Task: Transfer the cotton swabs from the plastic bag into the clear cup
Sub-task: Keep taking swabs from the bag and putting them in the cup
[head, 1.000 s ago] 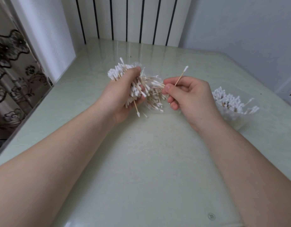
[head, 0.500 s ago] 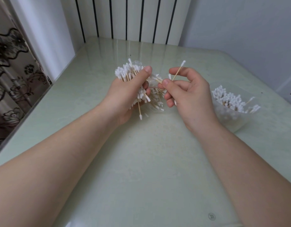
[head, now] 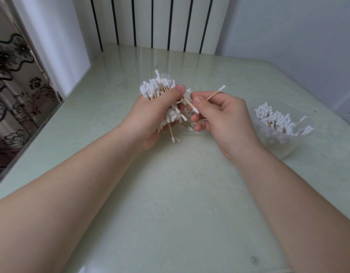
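Note:
My left hand [head: 150, 117] grips a clear plastic bag [head: 166, 79] stuffed with wooden-stemmed cotton swabs [head: 152, 89], held above the table. White tips stick out above and below my fingers. My right hand [head: 221, 117] is just right of the bag and pinches cotton swabs between thumb and fingers; one swab [head: 216, 92] points up to the right, another white tip shows by my thumb. The clear cup [head: 278, 142] stands on the table to the right of my right hand, holding several swabs upright.
The pale green glossy table [head: 170, 203] ends at a left edge beside a patterned curtain [head: 14, 91]. A white wall with black vertical stripes [head: 154, 22] stands at the back, and a plain wall at the right.
My right hand has drawn swabs a little out of the bag and moved slightly away from my left hand. The bag and my left hand have tilted a little.

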Available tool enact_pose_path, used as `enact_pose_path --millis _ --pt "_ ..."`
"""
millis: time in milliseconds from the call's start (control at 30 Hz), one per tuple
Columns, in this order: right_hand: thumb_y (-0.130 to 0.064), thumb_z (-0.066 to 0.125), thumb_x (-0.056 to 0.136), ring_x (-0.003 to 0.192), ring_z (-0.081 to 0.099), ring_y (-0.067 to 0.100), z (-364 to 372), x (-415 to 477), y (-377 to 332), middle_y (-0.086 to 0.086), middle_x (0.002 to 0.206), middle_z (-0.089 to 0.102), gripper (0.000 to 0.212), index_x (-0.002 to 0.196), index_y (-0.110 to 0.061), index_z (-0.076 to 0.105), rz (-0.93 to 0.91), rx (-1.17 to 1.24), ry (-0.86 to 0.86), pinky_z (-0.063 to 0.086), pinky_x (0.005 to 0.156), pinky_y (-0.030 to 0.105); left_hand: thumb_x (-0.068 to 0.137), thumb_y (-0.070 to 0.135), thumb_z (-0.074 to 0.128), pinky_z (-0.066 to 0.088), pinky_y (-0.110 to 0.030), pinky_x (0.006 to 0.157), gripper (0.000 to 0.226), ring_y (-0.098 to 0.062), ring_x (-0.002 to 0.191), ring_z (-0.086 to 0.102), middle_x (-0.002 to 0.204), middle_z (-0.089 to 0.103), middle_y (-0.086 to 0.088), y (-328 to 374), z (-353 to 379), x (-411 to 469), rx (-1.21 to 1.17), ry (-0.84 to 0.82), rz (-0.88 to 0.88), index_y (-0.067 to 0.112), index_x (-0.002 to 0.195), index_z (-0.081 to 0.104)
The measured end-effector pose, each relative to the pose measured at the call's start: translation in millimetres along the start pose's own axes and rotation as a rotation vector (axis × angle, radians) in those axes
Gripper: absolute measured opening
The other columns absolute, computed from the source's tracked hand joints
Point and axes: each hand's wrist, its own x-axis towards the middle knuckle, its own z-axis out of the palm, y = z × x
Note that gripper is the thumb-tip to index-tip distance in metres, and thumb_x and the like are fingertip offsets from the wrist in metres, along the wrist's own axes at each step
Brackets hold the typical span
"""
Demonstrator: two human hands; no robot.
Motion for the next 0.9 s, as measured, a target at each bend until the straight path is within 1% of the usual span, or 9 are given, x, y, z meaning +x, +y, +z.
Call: enact_pose_path --millis 133,233,367,433,533,633,700,800,900 --pt "-0.011 0.057 0.100 0.059 0.055 0.006 -5.6 4.6 3.6 -0.010 0.063 0.062 0.017 0.102 -0.015 0.073 -0.055 -0.181 0.071 0.049 0.053 0.025 0.102 0.020 0.060 0.059 -0.032 0.071 0.008 -0.016 0.081 0.072 0.089 0.073 -0.003 -1.8 -4.0 4.7 -0.062 0.090 -0.026 0.014 0.099 0.064" --pt "-0.017 0.049 0.102 0.055 0.046 -0.003 -8.7 7.1 3.7 -0.024 0.051 0.051 0.025 0.110 -0.019 0.072 -0.054 -0.312 0.087 0.040 0.061 0.025 0.103 0.017 0.057 0.057 -0.030 0.064 0.016 -0.013 0.069 0.066 0.074 0.066 0.002 -0.9 -3.7 6.0 -0.073 0.093 -0.044 0.017 0.087 0.059" --pt "0.004 0.034 0.092 0.045 0.028 0.010 -7.5 5.6 -0.6 -0.006 0.056 0.037 0.043 0.106 -0.016 0.069 0.084 -0.090 0.063 0.023 0.048 0.027 0.099 0.023 0.065 0.051 -0.025 0.055 0.022 -0.013 0.057 0.058 0.065 0.058 0.001 0.2 -2.3 4.5 0.003 0.091 -0.049 0.018 0.079 0.057" --pt "0.006 0.035 0.093 0.048 0.035 0.010 -7.6 3.8 -0.5 -0.002 0.062 0.045 0.047 0.116 -0.016 0.069 0.037 -0.146 0.038 0.030 0.047 0.027 0.096 0.027 0.069 0.050 -0.025 0.053 0.019 -0.014 0.057 0.059 0.067 0.059 -0.001 -1.7 -1.6 3.0 0.061 0.064 -0.041 0.019 0.081 0.059" --pt "-0.002 0.050 0.098 0.053 0.048 0.007 -7.6 0.5 1.6 -0.009 0.073 0.067 0.041 0.134 -0.017 0.062 -0.077 -0.307 0.005 0.044 0.056 0.024 0.094 0.021 0.071 0.053 -0.028 0.058 0.010 -0.016 0.064 0.065 0.072 0.066 -0.002 -4.9 -1.6 3.3 0.080 0.030 0.003 0.014 0.089 0.065" --pt "-0.008 0.058 0.098 0.061 0.054 0.001 -5.5 -3.7 4.2 -0.007 0.068 0.068 0.043 0.139 -0.021 0.058 -0.157 -0.408 -0.021 0.054 0.076 0.025 0.093 0.014 0.073 0.057 -0.034 0.069 0.012 -0.026 0.082 0.072 0.092 0.073 -0.014 -8.3 -2.2 5.3 0.059 -0.020 0.043 0.006 0.101 0.068" --pt "-0.009 0.061 0.096 0.068 0.059 -0.006 -2.8 -6.8 5.1 -0.018 0.066 0.067 0.043 0.136 -0.022 0.060 -0.226 -0.463 -0.009 0.057 0.090 0.030 0.092 0.010 0.072 0.057 -0.036 0.073 0.014 -0.028 0.086 0.071 0.097 0.073 -0.019 -12.2 -1.8 6.5 0.065 -0.013 0.072 0.002 0.103 0.070" --pt "0.001 0.060 0.093 0.093 0.070 -0.003 1.8 -9.9 3.7 -0.024 0.100 0.069 0.051 0.139 -0.021 0.058 -0.241 -0.444 -0.026 0.055 0.097 0.030 0.092 0.009 0.072 0.057 -0.041 0.078 0.020 -0.030 0.086 0.068 0.099 0.070 -0.025 -15.7 -1.9 8.2 0.059 0.009 0.078 -0.004 0.108 0.068" --pt "0.008 0.059 0.091 0.108 0.058 -0.017 3.0 -12.6 2.0 -0.036 0.113 0.057 0.064 0.145 -0.025 0.051 -0.253 -0.433 -0.079 0.050 0.098 0.017 0.093 0.008 0.072 0.057 -0.042 0.076 0.013 -0.031 0.085 0.068 0.092 0.069 -0.020 -15.5 -4.3 10.5 0.053 0.039 0.063 0.002 0.103 0.067"
